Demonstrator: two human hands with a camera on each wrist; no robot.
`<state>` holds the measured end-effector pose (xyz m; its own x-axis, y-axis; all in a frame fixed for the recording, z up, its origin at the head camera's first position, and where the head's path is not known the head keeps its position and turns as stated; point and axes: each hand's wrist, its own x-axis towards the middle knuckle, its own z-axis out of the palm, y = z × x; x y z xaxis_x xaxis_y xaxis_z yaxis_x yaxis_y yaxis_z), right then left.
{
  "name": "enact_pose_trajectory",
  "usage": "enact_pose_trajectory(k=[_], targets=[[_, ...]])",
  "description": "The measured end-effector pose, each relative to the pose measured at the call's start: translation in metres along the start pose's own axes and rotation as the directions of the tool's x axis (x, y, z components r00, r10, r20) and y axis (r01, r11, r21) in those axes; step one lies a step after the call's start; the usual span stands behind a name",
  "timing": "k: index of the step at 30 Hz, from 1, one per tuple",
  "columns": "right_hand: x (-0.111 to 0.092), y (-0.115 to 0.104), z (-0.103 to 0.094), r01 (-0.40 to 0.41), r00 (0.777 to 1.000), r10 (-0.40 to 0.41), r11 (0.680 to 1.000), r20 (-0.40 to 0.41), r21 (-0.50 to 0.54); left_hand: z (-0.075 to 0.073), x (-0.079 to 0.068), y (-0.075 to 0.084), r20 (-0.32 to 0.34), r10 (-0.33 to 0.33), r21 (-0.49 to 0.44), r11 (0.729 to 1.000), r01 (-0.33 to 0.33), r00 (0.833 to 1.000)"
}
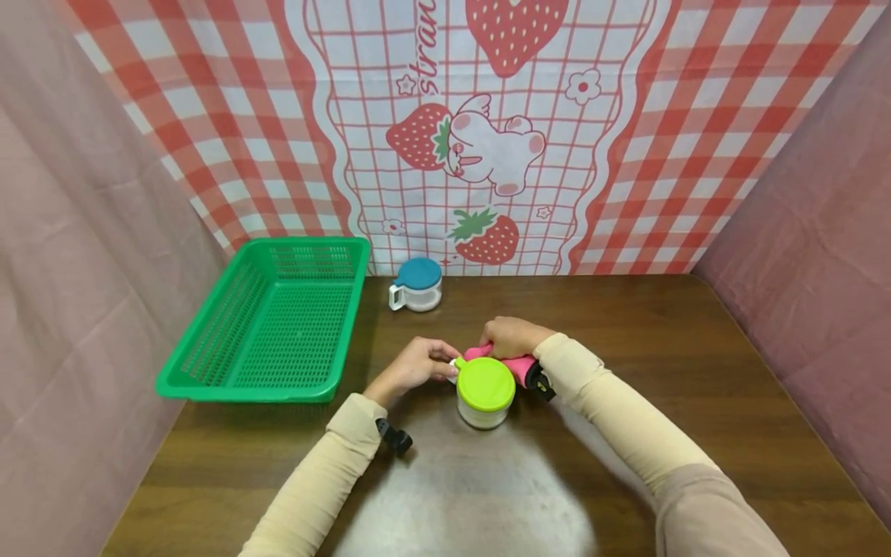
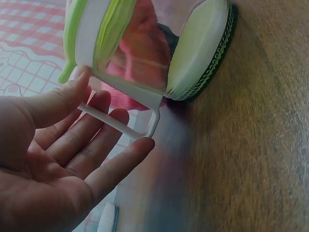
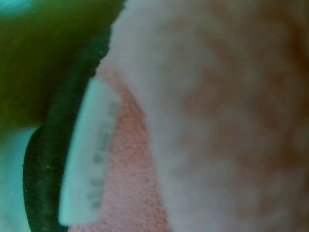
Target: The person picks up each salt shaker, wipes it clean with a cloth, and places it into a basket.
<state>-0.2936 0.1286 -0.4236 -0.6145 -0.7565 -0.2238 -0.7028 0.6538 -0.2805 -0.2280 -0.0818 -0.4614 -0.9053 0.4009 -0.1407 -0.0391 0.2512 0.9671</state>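
A clear jar with a lime-green lid point(image 1: 486, 384) and a white handle point(image 2: 113, 121) stands upright at the middle of the table. My left hand point(image 1: 416, 365) pinches the handle, thumb at its top near the lid and the other fingers about the loop. A pink cloth with black edging point(image 1: 518, 370) is bunched in my right hand point(image 1: 513, 337) behind the jar. Through the clear wall in the left wrist view, the pink cloth point(image 2: 137, 48) shows on the far side. The right wrist view is filled by blurred cloth point(image 3: 130, 179) with a white label point(image 3: 91, 154).
A green plastic basket point(image 1: 358, 317) sits at the left of the wooden table point(image 1: 696, 371). Near the back stands a similar jar with a blue lid point(image 1: 420, 274), its handle facing left. A strawberry-print curtain point(image 1: 599, 139) hangs behind the table, with pink drapes at both sides.
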Motion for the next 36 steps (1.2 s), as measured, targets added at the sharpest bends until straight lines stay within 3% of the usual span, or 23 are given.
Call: enact_pose_trajectory(k=[13, 20, 36], targets=[[-0.002, -0.002, 0.005, -0.033, 0.999, 0.033, 0.993, 0.001, -0.112, 0.000, 0.000, -0.002, 0.003, 0.014, 0.006, 1.000, -0.014, 1.000], [-0.011, 0.000, 0.006, -0.007, 1.000, 0.004, 0.996, -0.028, -0.090, 0.003, -0.001, -0.001, -0.003, 0.017, 0.007, 1.000, -0.017, 1.000], [-0.034, 0.005, 0.006, -0.068, 0.997, 0.068, 0.998, -0.029, -0.011, 0.004, 0.000, -0.003, -0.014, 0.010, -0.006, 1.000, -0.010, 1.000]])
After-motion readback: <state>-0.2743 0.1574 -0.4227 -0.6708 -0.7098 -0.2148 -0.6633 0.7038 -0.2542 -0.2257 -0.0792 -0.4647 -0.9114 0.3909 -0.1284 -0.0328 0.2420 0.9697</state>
